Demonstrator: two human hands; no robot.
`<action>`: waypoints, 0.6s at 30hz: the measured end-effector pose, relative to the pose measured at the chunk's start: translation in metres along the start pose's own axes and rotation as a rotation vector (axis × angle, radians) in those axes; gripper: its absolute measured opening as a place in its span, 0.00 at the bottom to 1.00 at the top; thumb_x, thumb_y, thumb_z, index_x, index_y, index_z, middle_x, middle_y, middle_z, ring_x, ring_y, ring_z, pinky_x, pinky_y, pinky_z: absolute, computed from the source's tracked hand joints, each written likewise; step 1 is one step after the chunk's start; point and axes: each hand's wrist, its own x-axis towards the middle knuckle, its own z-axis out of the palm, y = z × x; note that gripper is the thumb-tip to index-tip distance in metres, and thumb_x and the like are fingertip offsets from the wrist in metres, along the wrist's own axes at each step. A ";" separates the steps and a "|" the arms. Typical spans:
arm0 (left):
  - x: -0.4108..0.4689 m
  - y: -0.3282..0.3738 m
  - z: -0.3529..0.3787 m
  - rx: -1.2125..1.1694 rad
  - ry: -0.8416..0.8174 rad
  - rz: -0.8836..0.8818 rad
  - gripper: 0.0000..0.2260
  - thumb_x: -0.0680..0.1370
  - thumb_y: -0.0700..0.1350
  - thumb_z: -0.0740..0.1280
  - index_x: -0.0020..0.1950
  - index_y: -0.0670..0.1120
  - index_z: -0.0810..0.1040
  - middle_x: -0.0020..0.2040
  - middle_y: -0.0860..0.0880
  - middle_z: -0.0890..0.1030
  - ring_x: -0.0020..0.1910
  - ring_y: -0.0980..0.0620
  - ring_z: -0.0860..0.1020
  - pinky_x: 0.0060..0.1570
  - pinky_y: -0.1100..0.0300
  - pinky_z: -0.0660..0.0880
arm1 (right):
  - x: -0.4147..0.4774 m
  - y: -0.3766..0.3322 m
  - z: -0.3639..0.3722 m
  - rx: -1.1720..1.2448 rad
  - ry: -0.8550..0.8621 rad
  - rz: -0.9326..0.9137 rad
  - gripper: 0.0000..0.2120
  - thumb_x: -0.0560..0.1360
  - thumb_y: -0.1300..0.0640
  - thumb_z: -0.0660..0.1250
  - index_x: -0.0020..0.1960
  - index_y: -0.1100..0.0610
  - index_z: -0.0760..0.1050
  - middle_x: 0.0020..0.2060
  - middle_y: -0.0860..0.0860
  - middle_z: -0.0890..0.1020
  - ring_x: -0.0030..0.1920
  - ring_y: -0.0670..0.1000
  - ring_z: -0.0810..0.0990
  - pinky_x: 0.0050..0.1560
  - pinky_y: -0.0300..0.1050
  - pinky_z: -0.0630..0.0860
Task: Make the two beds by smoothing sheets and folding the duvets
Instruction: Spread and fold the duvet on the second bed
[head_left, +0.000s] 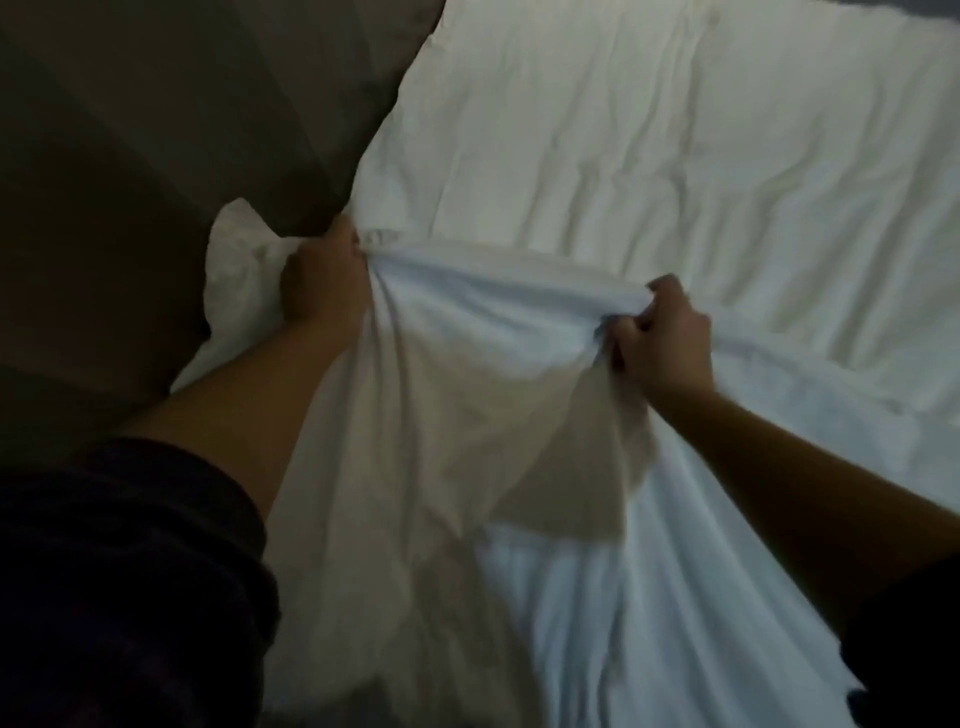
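A white duvet (649, 156) lies spread and wrinkled across the bed, filling the upper right of the view. A white sheet (493, 364) is lifted off the bed between my two hands, its edge stretched taut between them and its cloth hanging toward me. My left hand (322, 280) grips a bunched corner of the sheet at the bed's left edge. My right hand (660, 332) pinches the same edge farther right. Dark sleeves cover both upper arms.
A dim brown floor (130, 182) runs along the left of the bed. A bunched white corner of bedding (234, 270) hangs over the bed's left side, just beyond my left hand.
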 end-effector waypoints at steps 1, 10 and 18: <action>0.017 0.010 -0.002 -0.049 0.047 -0.016 0.07 0.81 0.42 0.58 0.55 0.41 0.72 0.51 0.36 0.78 0.50 0.36 0.77 0.40 0.51 0.65 | 0.020 -0.006 -0.006 0.010 0.032 -0.010 0.18 0.74 0.58 0.67 0.62 0.61 0.70 0.48 0.61 0.81 0.54 0.62 0.78 0.49 0.49 0.72; -0.046 -0.001 0.126 0.300 -0.564 0.006 0.36 0.79 0.65 0.47 0.79 0.46 0.38 0.78 0.42 0.36 0.77 0.44 0.36 0.71 0.37 0.35 | 0.005 0.084 0.075 -0.735 -0.512 0.045 0.37 0.76 0.28 0.43 0.76 0.41 0.31 0.76 0.53 0.30 0.75 0.62 0.30 0.65 0.80 0.43; -0.073 0.039 0.113 0.230 -0.574 -0.033 0.33 0.82 0.59 0.50 0.79 0.41 0.43 0.79 0.39 0.42 0.78 0.42 0.42 0.73 0.38 0.42 | 0.017 0.101 0.037 -0.566 -0.576 -0.183 0.32 0.80 0.35 0.49 0.79 0.44 0.46 0.79 0.51 0.43 0.78 0.57 0.41 0.72 0.67 0.43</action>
